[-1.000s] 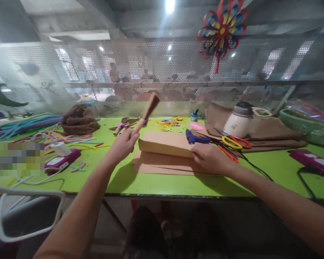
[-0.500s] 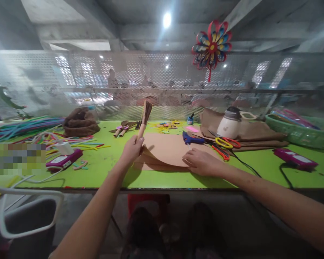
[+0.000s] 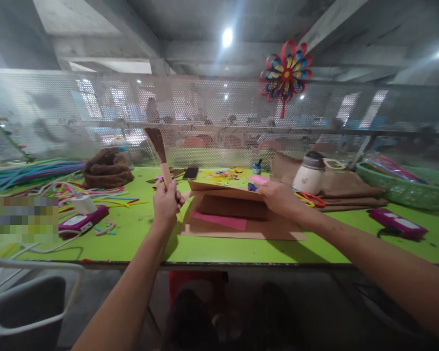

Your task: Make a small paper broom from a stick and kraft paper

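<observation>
My left hand (image 3: 167, 202) is closed round the tan handle of a small craft broom (image 3: 157, 145), whose dark brown bristles point up and lean left. My right hand (image 3: 281, 197) pinches the raised front edge of a tan paper sheet (image 3: 225, 189), holding it up off the table. Beneath that sheet, brown paper (image 3: 234, 207) and a pink paper strip (image 3: 219, 221) show, lying on another tan layer. Just behind my right hand, a blue glue gun (image 3: 252, 186) is mostly hidden.
Scissors (image 3: 316, 200) and a cream flask (image 3: 310, 175) stand right, by folded brown cloth (image 3: 351, 183) and a green basket (image 3: 417, 190). A phone (image 3: 190, 173) lies behind. Left are a furry brown bundle (image 3: 108, 168), pipe cleaners (image 3: 40, 170) and a purple power strip (image 3: 84, 219).
My right hand has lifted the tan sheet's front edge, uncovering brown and pink paper. My left hand has moved left with the broom, which now tilts left, away from the sheet.
</observation>
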A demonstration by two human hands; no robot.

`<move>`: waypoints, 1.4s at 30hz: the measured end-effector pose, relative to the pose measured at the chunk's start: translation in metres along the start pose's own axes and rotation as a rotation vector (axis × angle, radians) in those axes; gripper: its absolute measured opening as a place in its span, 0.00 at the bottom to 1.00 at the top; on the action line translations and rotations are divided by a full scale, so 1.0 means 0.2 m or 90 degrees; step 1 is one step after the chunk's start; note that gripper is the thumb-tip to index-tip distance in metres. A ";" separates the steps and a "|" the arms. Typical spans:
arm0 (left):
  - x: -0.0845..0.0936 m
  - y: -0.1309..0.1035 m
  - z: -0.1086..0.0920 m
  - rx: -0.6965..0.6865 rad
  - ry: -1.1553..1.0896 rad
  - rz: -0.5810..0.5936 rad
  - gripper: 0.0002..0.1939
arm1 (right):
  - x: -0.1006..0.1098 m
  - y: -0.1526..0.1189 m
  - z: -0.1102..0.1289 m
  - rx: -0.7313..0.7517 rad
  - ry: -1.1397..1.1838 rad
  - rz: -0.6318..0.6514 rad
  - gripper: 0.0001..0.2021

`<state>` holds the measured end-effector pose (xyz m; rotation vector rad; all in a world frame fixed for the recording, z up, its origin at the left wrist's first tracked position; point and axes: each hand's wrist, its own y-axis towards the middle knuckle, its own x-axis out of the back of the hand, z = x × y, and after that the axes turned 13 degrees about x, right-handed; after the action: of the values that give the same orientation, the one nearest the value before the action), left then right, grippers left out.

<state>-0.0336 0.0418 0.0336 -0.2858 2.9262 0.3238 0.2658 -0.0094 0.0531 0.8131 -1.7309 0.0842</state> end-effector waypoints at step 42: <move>-0.44 0.04 0.07 0.352 0.027 0.386 0.05 | -0.35 0.00 -0.48 -0.212 0.124 0.129 0.12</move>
<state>0.0510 0.0679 0.0391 0.6795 2.9187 -0.4230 0.3513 0.0670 0.0247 0.3722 -1.5825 0.0103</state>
